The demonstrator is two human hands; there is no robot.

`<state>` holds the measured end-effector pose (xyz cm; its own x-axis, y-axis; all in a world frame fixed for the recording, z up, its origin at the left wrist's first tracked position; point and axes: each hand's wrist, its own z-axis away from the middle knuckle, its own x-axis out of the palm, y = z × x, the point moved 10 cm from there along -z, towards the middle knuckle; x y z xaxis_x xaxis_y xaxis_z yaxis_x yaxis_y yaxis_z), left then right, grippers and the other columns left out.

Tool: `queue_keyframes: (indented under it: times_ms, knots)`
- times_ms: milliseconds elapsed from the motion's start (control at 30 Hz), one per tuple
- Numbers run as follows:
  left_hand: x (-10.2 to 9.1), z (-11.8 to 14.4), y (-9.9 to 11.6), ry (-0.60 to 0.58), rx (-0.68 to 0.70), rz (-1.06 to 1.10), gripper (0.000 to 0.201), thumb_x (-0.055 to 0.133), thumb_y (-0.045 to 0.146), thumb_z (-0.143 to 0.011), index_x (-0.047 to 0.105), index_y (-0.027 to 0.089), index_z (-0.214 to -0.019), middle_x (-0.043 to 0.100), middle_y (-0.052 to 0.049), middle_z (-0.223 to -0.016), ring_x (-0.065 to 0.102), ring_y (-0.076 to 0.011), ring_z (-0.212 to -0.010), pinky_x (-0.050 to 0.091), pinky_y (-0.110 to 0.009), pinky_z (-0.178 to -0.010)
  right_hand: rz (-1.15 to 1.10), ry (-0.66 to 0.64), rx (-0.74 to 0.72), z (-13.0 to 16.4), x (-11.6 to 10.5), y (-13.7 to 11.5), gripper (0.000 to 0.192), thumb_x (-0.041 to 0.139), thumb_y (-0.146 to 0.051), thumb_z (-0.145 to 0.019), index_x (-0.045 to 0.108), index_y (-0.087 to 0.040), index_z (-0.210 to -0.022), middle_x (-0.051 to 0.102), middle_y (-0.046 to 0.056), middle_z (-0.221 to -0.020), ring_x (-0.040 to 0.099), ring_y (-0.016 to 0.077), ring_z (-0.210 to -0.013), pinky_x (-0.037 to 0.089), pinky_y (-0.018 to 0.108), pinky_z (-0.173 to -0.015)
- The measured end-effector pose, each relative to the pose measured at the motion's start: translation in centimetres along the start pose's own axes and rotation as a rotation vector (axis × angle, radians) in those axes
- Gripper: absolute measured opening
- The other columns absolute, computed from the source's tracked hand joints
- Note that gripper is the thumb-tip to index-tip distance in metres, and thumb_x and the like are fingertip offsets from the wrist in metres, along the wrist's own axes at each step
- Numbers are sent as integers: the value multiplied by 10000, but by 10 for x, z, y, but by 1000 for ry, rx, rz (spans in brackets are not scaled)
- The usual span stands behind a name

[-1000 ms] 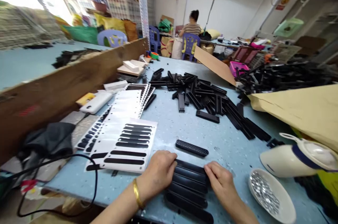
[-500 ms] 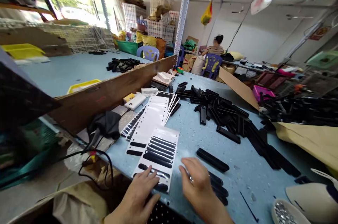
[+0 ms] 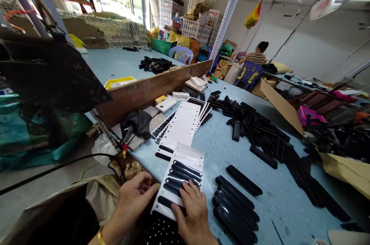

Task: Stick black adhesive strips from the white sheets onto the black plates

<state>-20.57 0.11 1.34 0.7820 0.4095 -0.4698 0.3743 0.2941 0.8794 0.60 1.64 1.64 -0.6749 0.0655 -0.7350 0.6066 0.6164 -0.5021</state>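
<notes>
Left hand pinches the near-left edge of a thin white backing sheet of black oval stickers; right hand lies flat, fingers spread, holding nothing; the sheet looks light and floppy, best taken by its bare edges

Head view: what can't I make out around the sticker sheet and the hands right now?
- Sticker sheet: near end hidden under the right hand.
- Left hand: at the sheet's left edge; grip unclear, fingers curled.
- Row of black parts: nearest ones run to the bottom edge.
- Perforated black piece: cut off by the frame.
</notes>
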Motion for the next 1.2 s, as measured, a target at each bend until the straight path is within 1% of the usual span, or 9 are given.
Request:
queue_keyframes:
  times_ms: [167,267,400,500,600,767,867,1033,1200]
  knots:
    - [56,37,-24,-363,-302,542,309,845,387,-571,703,119,-627,649,-11,-558,530,-127,-509,373,-212,-494,-63,65,-40,22,-19,-7,347,636,-221,-839,628,-169,-1183,690,160,-1183,626,364,-1134,523,536,-883]
    - [74,45,-22,-411,-344,684,304,829,382,-606,705,114,-675,657,-14,-589,527,-119,-523,391,-217,-520,-97,49,-40,22,-25,-12,313,649,-208,-820,656,-183,-1132,700,150,-1159,636,359,-1111,524,544,-893]
    - [82,46,-4,-461,-362,788,286,820,354,-629,723,116,-754,687,-34,-658,582,-146,-592,460,-259,-616,-186,95,0,3,-33,-11,306,638,-204,-840,664,-161,-1141,717,152,-1111,639,334,-1099,521,538,-917]
    - [81,42,22,-503,-285,850,238,800,306,-673,745,112,-798,706,-50,-709,603,-162,-658,468,-269,-680,-312,58,85,-14,-26,-5,311,632,-219,-851,682,-167,-1153,713,148,-1137,644,311,-1100,511,519,-951]
    - [83,38,43,-544,-213,843,192,783,288,-698,745,109,-755,684,-34,-667,563,-142,-611,438,-241,-624,-551,8,232,-26,-22,4,261,632,-240,-848,733,-195,-1084,749,114,-1055,695,270,-989,547,443,-906]
    - [91,32,59,-575,-128,749,196,746,313,-738,732,123,-690,625,-5,-607,486,-116,-562,377,-208,-536,-895,-124,506,-31,-19,16,218,604,-273,-877,782,-222,-993,766,55,-907,697,231,-865,544,343,-827]
    - [99,31,61,-622,-117,759,201,745,331,-740,751,129,-744,660,-16,-652,518,-128,-587,398,-217,-564,-935,-107,586,-29,-19,24,223,588,-286,-890,791,-211,-942,742,35,-820,662,211,-803,514,306,-782]
    - [100,20,52,-577,-182,751,245,784,366,-701,767,134,-779,715,-38,-699,583,-154,-625,438,-232,-612,-976,-4,649,-30,-16,43,268,597,-372,-895,772,-184,-817,691,11,-721,600,176,-697,476,273,-677]
    - [105,15,48,-592,-241,731,312,813,422,-661,768,145,-798,727,-44,-680,637,-193,-632,484,-259,-609,-1067,182,749,-38,-27,71,302,661,-455,-828,756,-172,-782,710,31,-729,629,194,-709,508,301,-707]
